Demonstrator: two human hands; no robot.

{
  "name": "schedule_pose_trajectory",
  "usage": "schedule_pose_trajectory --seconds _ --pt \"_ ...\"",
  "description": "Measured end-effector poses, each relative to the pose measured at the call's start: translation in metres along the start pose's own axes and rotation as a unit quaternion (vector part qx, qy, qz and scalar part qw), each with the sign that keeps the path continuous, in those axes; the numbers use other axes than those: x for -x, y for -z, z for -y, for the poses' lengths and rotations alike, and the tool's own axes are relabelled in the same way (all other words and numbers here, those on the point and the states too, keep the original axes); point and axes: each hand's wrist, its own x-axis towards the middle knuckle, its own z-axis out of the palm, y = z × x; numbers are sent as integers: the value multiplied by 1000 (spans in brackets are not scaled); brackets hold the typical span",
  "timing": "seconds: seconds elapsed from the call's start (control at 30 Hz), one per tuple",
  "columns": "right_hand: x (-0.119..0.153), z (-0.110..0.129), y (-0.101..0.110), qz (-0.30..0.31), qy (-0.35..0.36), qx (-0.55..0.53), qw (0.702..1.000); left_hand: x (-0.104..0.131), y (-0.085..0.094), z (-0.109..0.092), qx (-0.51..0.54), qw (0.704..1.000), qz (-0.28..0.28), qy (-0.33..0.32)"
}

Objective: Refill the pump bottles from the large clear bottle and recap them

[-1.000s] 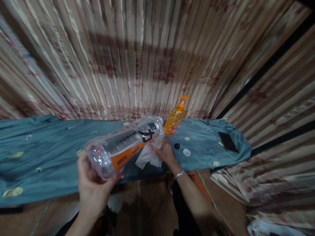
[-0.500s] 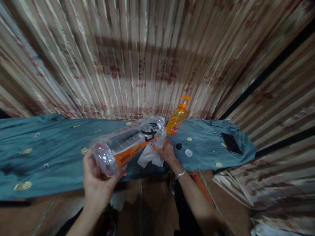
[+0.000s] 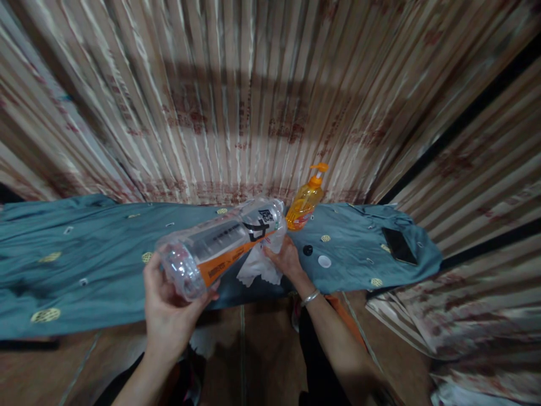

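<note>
A large clear plastic bottle [image 3: 224, 242] with an orange and silver label lies tilted between my hands above the cloth-covered surface. My left hand [image 3: 171, 299] is wrapped round its near left end. At the other end, my right hand [image 3: 285, 256] presses a crumpled white tissue [image 3: 257, 268] against the bottle; some of its fingers are hidden behind the tissue and bottle. Just beyond my right hand stands an orange pump bottle [image 3: 305, 203] with yellow-orange liquid. A small black cap [image 3: 307, 250] and a white round disc [image 3: 324, 261] lie right of my right hand.
The narrow surface is draped in a teal patterned cloth [image 3: 101, 248]. A black phone [image 3: 398, 245] lies near its right end. A pleated curtain [image 3: 220, 113] hangs close behind, and a dark bar [image 3: 465, 113] slants across the right side. Below is a brown tiled floor [image 3: 224, 349].
Very little differs. The view has shifted slightly, and both hands keep the same hold on the bottle and tissue.
</note>
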Motion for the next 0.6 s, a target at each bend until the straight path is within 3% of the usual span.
schedule_pose_trajectory --seconds 0.3,0.6 --pt "-1 -2 -1 6 -1 -1 1000 6 -6 -24 3 999 9 42" --pt "-1 -3 -2 6 -9 5 1000 -6 0 -20 15 997 25 74"
